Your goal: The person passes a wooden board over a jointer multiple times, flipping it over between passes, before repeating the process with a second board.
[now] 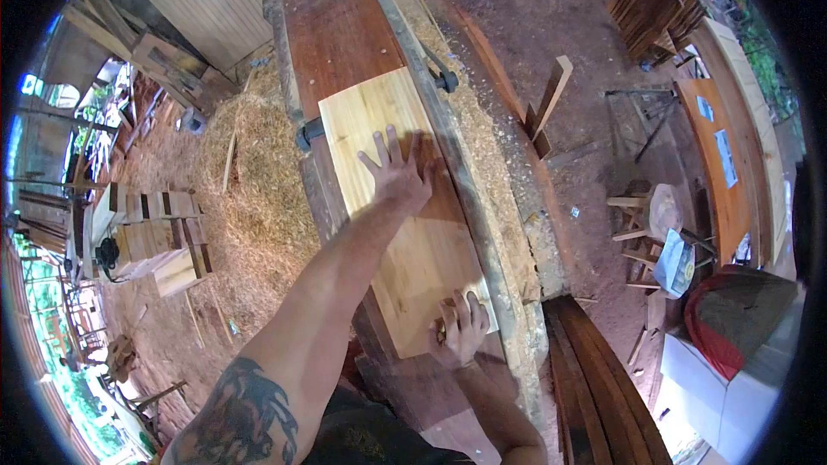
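A pale yellow wooden board (418,258) lies lengthwise on the workbench (444,387), over a reddish-brown plank surface (340,30). My left hand (399,174) lies on the board's upper half with its fingers spread and holds nothing. Near the lower right end of the board is my right hand (461,331), its fingers curled round something small and brownish that I cannot make out. A dark clamp-like metal piece (310,133) sits at the bench's left edge, and another (445,81) at its right edge.
Wood shavings (258,164) cover the ground left of the bench, beside stacked blocks (155,228). Dark planks (594,379) lie at the lower right. Farther right are a small stool (663,211), an orange board (711,155) and a white box (732,396).
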{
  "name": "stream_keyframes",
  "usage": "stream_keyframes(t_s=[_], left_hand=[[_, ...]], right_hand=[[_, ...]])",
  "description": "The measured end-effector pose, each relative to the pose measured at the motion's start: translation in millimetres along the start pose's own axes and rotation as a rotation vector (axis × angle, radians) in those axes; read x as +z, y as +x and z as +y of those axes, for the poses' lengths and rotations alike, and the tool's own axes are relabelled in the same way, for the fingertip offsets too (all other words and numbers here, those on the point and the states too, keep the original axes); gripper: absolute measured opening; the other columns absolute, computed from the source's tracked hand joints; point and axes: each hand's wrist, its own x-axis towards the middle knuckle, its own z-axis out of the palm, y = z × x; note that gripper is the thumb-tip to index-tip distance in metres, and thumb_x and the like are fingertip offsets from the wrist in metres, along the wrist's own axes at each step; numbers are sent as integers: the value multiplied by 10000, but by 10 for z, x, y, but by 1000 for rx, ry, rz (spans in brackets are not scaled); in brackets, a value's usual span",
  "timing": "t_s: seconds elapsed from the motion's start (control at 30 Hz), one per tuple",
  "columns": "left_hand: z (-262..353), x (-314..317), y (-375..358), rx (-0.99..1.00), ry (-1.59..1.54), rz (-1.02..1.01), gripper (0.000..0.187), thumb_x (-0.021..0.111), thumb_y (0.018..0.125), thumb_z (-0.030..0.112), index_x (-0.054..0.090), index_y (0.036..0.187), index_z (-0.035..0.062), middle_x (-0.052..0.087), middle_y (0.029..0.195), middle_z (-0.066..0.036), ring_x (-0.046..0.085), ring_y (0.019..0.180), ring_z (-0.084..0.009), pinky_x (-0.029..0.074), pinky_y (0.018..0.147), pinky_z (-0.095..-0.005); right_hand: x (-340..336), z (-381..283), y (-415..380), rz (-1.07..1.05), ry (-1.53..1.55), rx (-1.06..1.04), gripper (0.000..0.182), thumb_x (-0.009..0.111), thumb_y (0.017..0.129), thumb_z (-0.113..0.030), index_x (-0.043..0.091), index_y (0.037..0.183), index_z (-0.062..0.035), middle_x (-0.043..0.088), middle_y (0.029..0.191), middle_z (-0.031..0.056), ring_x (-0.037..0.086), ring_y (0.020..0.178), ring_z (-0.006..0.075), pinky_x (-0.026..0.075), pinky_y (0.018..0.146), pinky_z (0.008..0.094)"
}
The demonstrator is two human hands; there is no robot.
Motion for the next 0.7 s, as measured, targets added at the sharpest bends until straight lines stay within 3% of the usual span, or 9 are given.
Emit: stream_keyframes(t_s=[0.3, 0.7], left_hand=[[-101, -50, 223, -2, -6, 12, 721, 424, 1072, 509, 220, 1697, 212, 81, 1729, -290, 65, 1578, -551, 81, 1134, -864], [-232, -55, 521, -20, -37, 16, 745, 495, 1041, 518, 250, 1686, 235, 94, 1728, -280, 60, 1583, -545, 34, 1150, -852]], right_hand=[[35, -93, 321, -6, 3, 17, 552, 698, 762, -205, 650, 1307, -135, 589, 1436, 129, 510, 1372, 411, 359, 1115, 573], [175, -124, 569, -32, -4, 26, 503, 679, 809, -216, 661, 1304, -128, 584, 1477, 130, 488, 1398, 408, 335, 1139, 576]])
